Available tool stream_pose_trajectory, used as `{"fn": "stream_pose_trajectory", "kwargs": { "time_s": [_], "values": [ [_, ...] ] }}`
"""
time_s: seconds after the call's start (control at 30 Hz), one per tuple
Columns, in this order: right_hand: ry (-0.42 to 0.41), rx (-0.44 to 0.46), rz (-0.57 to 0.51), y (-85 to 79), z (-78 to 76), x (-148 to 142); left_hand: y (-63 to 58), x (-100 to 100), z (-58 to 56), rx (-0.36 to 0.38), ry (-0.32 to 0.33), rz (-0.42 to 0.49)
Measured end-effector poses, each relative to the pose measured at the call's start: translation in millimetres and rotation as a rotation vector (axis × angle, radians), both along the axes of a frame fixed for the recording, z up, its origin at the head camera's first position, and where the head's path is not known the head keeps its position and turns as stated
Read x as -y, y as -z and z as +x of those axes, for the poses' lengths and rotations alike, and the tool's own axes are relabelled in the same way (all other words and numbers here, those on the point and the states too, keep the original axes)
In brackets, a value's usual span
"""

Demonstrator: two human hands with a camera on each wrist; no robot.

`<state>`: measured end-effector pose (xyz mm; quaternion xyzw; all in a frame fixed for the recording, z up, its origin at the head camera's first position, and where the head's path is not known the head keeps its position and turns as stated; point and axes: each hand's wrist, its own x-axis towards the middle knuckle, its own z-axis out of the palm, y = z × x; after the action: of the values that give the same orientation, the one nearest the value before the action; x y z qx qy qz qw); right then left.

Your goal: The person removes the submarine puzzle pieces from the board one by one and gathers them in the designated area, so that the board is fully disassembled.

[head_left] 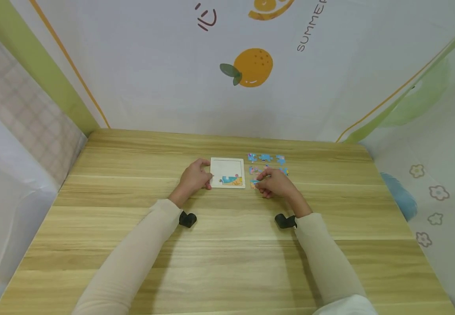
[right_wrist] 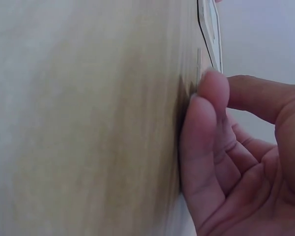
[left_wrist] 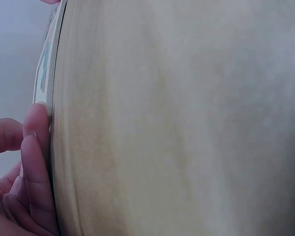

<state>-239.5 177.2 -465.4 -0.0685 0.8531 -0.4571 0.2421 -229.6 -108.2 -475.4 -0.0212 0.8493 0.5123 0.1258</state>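
A white square puzzle tray (head_left: 225, 167) lies on the table, with joined blue and yellow puzzle pieces (head_left: 231, 180) along its lower right. My left hand (head_left: 192, 178) holds the tray by its left edge; the left wrist view shows the fingertips (left_wrist: 37, 115) against that edge. To the right of the tray, my right hand (head_left: 276, 183) pinches a small puzzle piece (head_left: 253, 184) at its fingertips. A thin edge of this piece (right_wrist: 199, 64) shows in the right wrist view; the fingers hide much of it.
Loose puzzle pieces lie in rows right of the tray, including a blue one (head_left: 266, 157) and another at the far end (head_left: 280, 159). My right hand covers part of the middle row. The wooden table (head_left: 227, 262) meets a printed curtain (head_left: 172, 96) behind.
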Motion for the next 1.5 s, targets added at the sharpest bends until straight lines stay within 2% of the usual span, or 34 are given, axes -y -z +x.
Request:
{"fn": "stream_pose_trajectory", "kwargs": {
  "time_s": [0.33, 0.53, 0.7, 1.07, 1.5],
  "values": [
    [0.027, 0.037, -0.009, -1.2, -2.6, 3.5, 1.6, -0.1, -0.1, -0.009, -0.006, -0.013],
    [-0.007, -0.017, 0.014, -6.0, -6.7, 17.4, 2.6, -0.8, -0.7, -0.005, -0.015, -0.022],
    [-0.041, -0.004, -0.021, -8.8, -8.1, 30.4, 4.1, -0.9, -1.0, -0.004, -0.006, -0.014],
    [-0.108, -0.049, -0.025, -7.8, -7.0, 55.4, 3.0, 0.3, -1.0, -0.019, 0.000, -0.004],
    [-0.067, -0.026, 0.014, -3.0, -6.6, 72.6, 2.2, 0.8, -0.9, -0.003, 0.006, 0.000]
  ]
}}
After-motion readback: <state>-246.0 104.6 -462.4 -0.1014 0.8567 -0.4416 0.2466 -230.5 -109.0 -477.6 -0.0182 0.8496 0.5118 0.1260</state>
